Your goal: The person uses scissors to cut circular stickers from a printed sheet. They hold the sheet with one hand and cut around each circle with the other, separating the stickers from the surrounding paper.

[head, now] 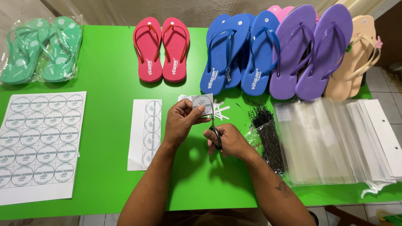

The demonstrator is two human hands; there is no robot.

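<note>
Your right hand: closed around the black handles of the scissors, blades pointing up toward the label piece.
Your left hand: thumb and fingers pinching a small paper piece with one round label, held just above the table, at the tips of the blades.
Table: bright green, under everything.
Label strip: a narrow white column of round labels, just left of your left hand.
Label sheet: a full page of round labels at the left edge.
Paper offcuts: white slivers just beyond the scissors.
Black ties: a bundle in clear wrap, right of your right hand.
Clear bags: stacked far right.
Flip-flops, far row: green pair bagged, red pair, blue pairs, purple pair.
</note>
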